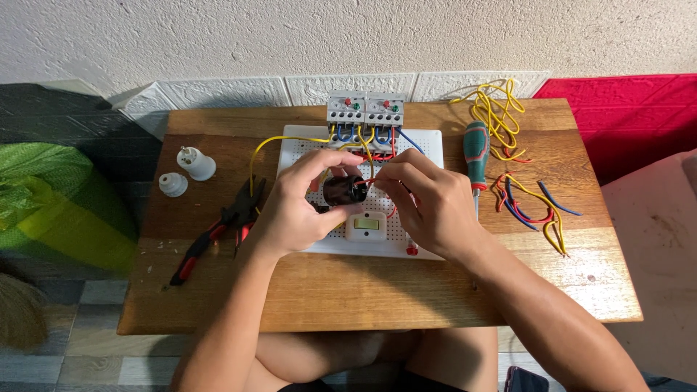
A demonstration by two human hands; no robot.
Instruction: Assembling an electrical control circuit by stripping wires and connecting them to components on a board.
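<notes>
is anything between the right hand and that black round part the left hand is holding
Nothing visible. The left hand grips the black round part over the white perforated board, and the right hand pinches a red wire right at it.

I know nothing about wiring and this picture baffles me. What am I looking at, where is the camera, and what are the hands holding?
The camera sits on a person's head and looks down at their own two bare hands over a small wooden table. The left hand grips a black round socket. The right hand pinches a thin red wire at the socket's end. Under the hands lies a white perforated board carrying two grey switch units with coloured wires. Left of it are red-handled pliers and two white lamp fittings. To the right lie a green-handled screwdriver and loose wire offcuts.
</notes>
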